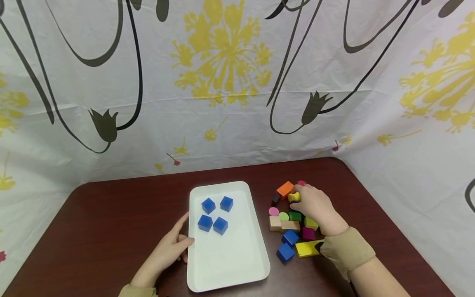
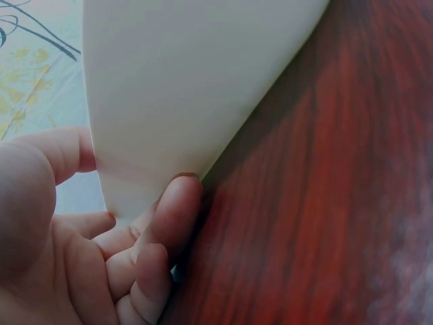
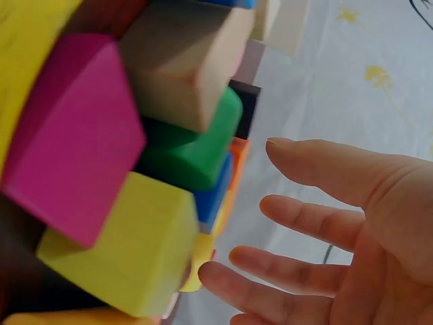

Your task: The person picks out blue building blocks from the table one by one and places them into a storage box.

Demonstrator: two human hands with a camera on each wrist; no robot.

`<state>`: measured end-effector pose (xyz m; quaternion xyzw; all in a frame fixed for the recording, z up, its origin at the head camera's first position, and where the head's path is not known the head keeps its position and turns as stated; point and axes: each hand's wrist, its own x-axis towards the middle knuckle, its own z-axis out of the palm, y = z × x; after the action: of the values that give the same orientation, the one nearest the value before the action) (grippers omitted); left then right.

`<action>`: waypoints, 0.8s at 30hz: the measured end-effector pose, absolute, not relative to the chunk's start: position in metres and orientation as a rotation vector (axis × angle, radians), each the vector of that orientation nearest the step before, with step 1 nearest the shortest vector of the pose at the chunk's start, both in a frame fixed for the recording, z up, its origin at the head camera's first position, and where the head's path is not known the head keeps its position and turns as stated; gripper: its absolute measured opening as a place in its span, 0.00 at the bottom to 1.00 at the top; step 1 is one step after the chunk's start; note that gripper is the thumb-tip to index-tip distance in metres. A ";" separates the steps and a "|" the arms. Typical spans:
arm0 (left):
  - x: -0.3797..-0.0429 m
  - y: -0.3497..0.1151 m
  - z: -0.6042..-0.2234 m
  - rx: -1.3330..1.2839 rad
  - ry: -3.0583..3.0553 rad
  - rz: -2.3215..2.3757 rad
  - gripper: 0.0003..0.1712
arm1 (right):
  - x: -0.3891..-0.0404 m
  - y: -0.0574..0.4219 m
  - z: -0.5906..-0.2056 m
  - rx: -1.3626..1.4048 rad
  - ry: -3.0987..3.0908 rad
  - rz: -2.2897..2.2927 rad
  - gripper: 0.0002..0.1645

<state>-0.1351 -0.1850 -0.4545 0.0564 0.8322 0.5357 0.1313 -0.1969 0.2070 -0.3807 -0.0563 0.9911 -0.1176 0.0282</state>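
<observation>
My left hand (image 1: 168,248) holds the left rim of a white tray (image 1: 230,266), thumb over the edge; the left wrist view shows fingers against the tray's outer side. Several blue cubes (image 1: 205,222) sit in the tray's far half. Over a group of coloured blocks to the right, my right hand (image 1: 315,205) reaches with spread fingers. A yellow block (image 1: 294,197) and a blue block (image 3: 215,191) are nearest its fingertips. In the right wrist view nothing lies between thumb and fingers.
Near the pile's front lie two blue cubes (image 1: 285,252) and a yellow flat block (image 1: 307,249). Also there are a magenta block (image 3: 74,142), a green block (image 3: 193,152), plain wooden blocks (image 1: 290,226) and an orange block (image 1: 285,189). A patterned curtain (image 1: 230,136) hangs behind the dark table (image 1: 111,231).
</observation>
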 end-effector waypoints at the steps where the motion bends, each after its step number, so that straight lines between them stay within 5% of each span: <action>1: -0.135 -0.185 -0.455 0.164 2.417 1.555 0.43 | -0.198 0.208 -0.383 -0.170 3.057 -0.367 0.26; 24: -0.135 -0.184 -0.454 0.150 2.410 1.567 0.42 | -0.203 0.209 -0.399 -0.160 3.008 -0.405 0.14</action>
<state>-0.1346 -0.1839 -0.4538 0.0516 0.8301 0.5396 0.1310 -0.2035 0.2089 -0.3991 -0.0525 0.9884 -0.1332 0.0511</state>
